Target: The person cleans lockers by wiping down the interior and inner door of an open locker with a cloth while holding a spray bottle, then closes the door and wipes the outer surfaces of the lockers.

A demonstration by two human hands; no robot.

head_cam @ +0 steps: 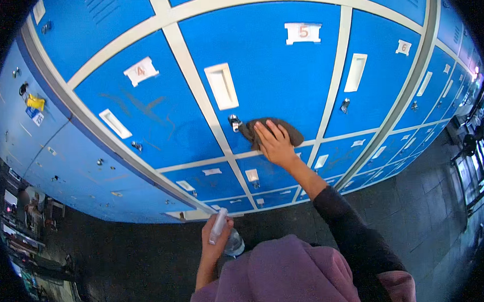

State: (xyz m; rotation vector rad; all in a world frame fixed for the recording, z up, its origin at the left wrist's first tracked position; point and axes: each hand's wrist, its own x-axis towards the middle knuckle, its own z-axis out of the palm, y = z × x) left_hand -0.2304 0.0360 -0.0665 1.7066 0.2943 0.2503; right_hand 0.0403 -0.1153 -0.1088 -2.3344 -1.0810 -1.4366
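My right hand (275, 143) presses a dark brown cloth (292, 132) flat against the lower part of a blue locker door (275, 76). Just left of the cloth is the door's metal lock (235, 122), below a recessed white handle (221, 86). Down by my body, my left hand (216, 235) grips a clear spray bottle (234, 243) with a white trigger head (219, 225). Brownish smears (142, 104) mark the neighbouring locker door (184, 125) on the left.
Cream frame strips (194, 82) divide the lockers. Smaller locker doors (267, 173) run below, down to the dark tiled floor (406, 212). On the far left, a yellow tag (35, 102) hangs from a lock on a paler blue locker bank (64, 158).
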